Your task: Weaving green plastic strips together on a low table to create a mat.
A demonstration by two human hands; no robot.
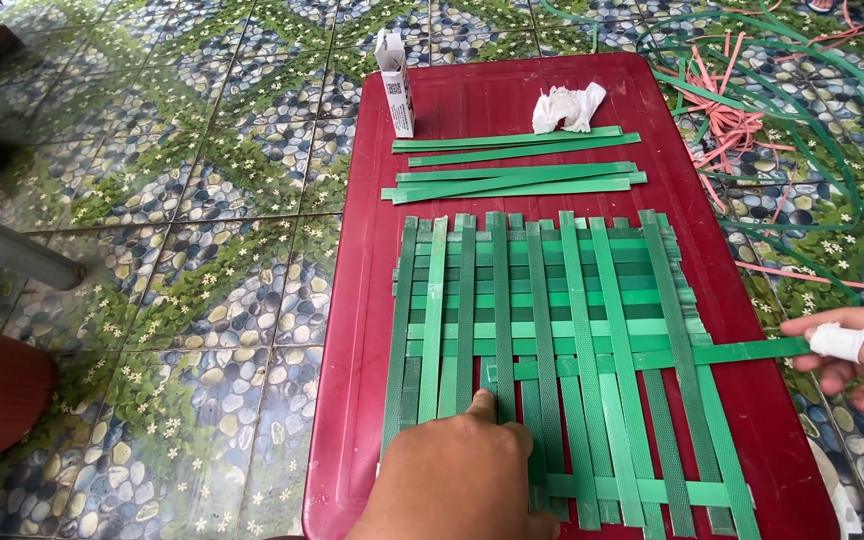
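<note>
1. Your left hand [467, 470] lay flat, knuckles up, at the near edge of the surface [352, 330], its fingers pressing down on the woven green mat [552, 340] near the mat's near left part; it gripped nothing, only pinned the strips in place
2. Your right hand [857, 355] sat off the right edge of the surface, over the floor [152, 200], and pinched the free end of one green strip [742, 351] between thumb and fingers; a white wrap [840, 342] covered one finger
3. That strip ran crosswise from the right edge into the mat, threaded among the lengthwise strips about halfway down the weave
4. The mat filled the middle and near part of the dark red surface; its far rows were tightly crossed, while the near ends of the lengthwise strips lay loose, with one crosswise strip close to the near right corner
5. Toward the far edge, a set of loose green strips [517, 165] lay side by side, apart from the mat
6. A small white carton [395, 85] stood upright at the far left corner, and a crumpled white cloth [567, 108] lay beyond the loose strips
7. A tangle of green and pink strips [742, 110] lay on the patterned tile floor past the far right corner
</note>
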